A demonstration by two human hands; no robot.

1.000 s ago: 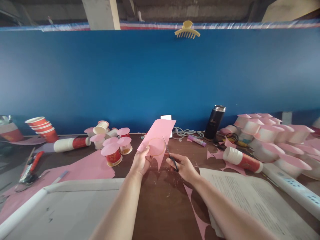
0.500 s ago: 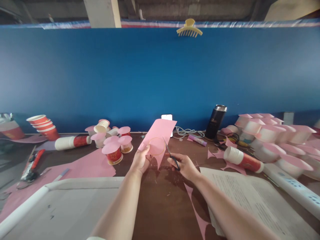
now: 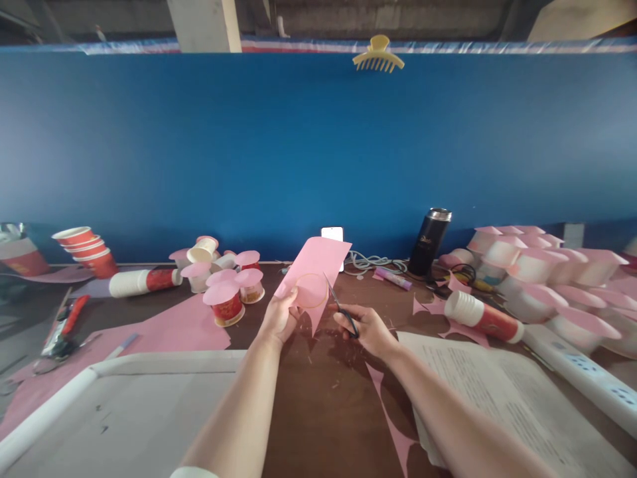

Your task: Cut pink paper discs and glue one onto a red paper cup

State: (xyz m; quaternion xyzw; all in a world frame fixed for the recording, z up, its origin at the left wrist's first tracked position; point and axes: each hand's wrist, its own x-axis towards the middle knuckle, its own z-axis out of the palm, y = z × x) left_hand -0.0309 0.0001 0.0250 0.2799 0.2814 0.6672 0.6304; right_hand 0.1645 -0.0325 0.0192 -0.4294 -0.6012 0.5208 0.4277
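Observation:
My left hand point(image 3: 281, 313) pinches the lower left edge of a sheet of pink paper point(image 3: 318, 259), thumb on top. A round outline is drawn on the paper, and a pointed strip hangs below it. In my right hand point(image 3: 365, 328) is a pair of scissors point(image 3: 343, 309) with dark handles. Their blades point up and left and meet the paper's right side beside the outline. Both hands are above the brown table point(image 3: 318, 411). Behind the paper stands a phone point(image 3: 332, 233) with a white screen, partly hidden.
Paper cups topped with pink discs stand left point(image 3: 222, 295) and right point(image 3: 542, 262). A black flask point(image 3: 430, 242), a purple tube point(image 3: 393, 279) and a white cable lie at the back. An open book point(image 3: 472, 392), a power strip point(image 3: 582, 368) and a pink offcut point(image 3: 391, 418) are nearer.
The pointed strip hanging from the paper has shifted slightly left. Both hands stay in nearly the same place, still holding the paper and the scissors.

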